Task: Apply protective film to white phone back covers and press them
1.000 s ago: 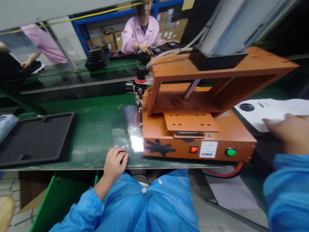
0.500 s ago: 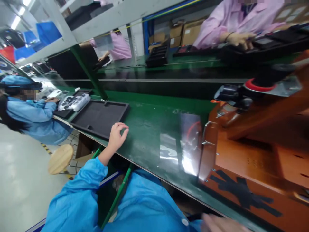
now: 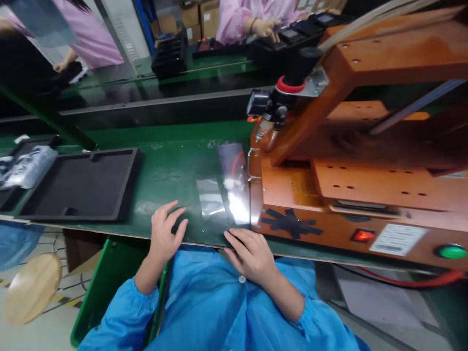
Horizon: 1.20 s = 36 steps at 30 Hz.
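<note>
My left hand [image 3: 167, 230] is over the front edge of the green workbench [image 3: 166, 170], its fingers spread and holding nothing. To its right, my right hand [image 3: 252, 252] rests at the bench edge with fingers stretched out, and nothing shows in it. A shiny clear sheet [image 3: 210, 197] lies on the bench just beyond the gap between my hands. An orange press machine [image 3: 278, 195] stands close to my right hand. Left of my left hand sits a shallow black tray [image 3: 84, 187] with bare foam inside.
Plastic-wrapped parts [image 3: 31, 165] lie at the far left. A green bin [image 3: 98, 287] and a wooden stool [image 3: 34, 287] are below the bench. Across the bench, a person in pink [image 3: 237, 19] handles black devices. The machine carries a lit red switch [image 3: 363, 236] and a green button [image 3: 451, 251].
My view has swung right, bringing more of the orange machine into sight. My right hand has come up from the bottom edge to the bench. My left hand stays open.
</note>
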Available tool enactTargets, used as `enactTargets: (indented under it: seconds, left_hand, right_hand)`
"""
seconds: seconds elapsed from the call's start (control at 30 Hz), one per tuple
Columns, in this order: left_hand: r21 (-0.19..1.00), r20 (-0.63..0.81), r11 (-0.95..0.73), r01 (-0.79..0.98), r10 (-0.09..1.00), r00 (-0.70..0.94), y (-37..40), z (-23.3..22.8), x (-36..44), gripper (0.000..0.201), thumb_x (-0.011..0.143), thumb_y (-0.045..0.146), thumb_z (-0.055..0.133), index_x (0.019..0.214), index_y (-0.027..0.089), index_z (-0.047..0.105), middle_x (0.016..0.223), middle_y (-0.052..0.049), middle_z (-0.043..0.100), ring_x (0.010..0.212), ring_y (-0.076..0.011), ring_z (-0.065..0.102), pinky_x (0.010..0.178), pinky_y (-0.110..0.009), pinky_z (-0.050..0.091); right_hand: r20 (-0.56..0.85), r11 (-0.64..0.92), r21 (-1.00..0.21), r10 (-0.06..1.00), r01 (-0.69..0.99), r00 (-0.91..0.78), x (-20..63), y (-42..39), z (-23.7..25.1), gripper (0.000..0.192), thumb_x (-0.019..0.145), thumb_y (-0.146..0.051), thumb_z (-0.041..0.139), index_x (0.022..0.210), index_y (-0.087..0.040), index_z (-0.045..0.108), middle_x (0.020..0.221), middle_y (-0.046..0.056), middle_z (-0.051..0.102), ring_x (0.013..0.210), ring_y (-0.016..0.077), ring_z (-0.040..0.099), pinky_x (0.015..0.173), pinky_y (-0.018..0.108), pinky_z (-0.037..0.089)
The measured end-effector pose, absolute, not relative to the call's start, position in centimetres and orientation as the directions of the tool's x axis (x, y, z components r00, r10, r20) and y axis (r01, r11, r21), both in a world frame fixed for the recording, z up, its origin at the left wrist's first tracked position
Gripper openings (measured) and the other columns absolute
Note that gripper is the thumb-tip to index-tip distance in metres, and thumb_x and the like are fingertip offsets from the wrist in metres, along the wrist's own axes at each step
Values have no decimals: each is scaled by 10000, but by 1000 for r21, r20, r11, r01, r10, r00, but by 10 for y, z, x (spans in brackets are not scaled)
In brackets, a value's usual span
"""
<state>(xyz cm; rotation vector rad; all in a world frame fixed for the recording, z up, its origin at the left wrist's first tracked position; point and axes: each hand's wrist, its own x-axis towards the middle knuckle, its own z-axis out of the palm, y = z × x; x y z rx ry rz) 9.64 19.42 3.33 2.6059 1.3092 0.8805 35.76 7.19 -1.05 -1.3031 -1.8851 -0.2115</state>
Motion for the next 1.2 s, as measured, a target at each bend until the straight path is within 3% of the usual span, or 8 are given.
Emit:
enactTargets:
  seconds: [0.1,0.23,0.47,0.57,0.8,0.93,1.03,1.2]
  left_hand:
    - [343,424,-699,627,711,561,186,21,128,349,1047,330,612,1387,263,655,1504,-131,636,1352,-308,615,1120,-484,478]
    - [295,426,-697,654,709,563,188,11,139,294,1048,334,623,1327,267,686,1473,-117,670,1317,-330,636,1077,-498,484]
    - [186,392,-758,626,641,660,199,10,138,486,1020,386,659,1493,296,598,1595,-128,580,1440,-435,540,1098,-596,433]
    - [166,346,-790,589,607,716,194,15,137,474,1022,370,654,1488,299,600,1542,-104,635,1468,-437,517,1112,-608,418]
    - [290,339,-779,557,627,701,186,25,121,347,1023,341,664,1362,274,686,1464,-108,690,1412,-349,584,1133,-560,465]
    - [465,321,-686,560,720,615,207,43,116,231,1049,370,606,1177,272,772,1302,-74,759,1270,-278,666,1112,-503,517]
    - [480,357,-612,629,791,497,238,49,128,255,1057,398,587,1050,251,795,1170,-70,782,1144,-256,696,1074,-475,531]
    - [364,193,-594,718,802,566,285,34,159,478,949,412,756,1399,262,699,1569,-110,610,1458,-418,504,1196,-646,398]
  right_hand:
    - [737,479,-301,666,825,-118,359,68,-19,352,976,-161,690,1328,-154,686,1044,118,792,963,238,735,798,365,604]
    - [766,516,-306,633,800,-115,361,65,-26,261,948,-139,716,1208,-167,717,1003,89,783,917,210,717,804,349,609]
    - [782,441,-301,622,845,-45,366,69,-37,113,976,-170,668,1085,-179,695,874,34,736,721,162,608,624,341,455]
    - [781,459,-286,620,842,-73,366,67,-40,151,956,-154,688,1103,-185,696,872,32,733,714,162,593,624,342,447]
    - [797,501,-327,602,801,-51,368,65,-35,189,941,-99,685,1121,-152,696,867,57,726,727,177,604,628,343,472]
    - [789,497,-342,613,797,-44,367,64,-32,208,939,-77,675,1130,-157,698,860,55,725,732,177,610,634,341,473]
    - [780,494,-339,623,801,-54,367,63,-33,211,945,-81,672,1131,-172,708,848,47,723,735,174,614,634,336,469]
    - [789,495,-352,614,794,-33,365,62,-32,233,945,-74,664,1143,-185,714,830,45,716,713,179,608,616,337,465]
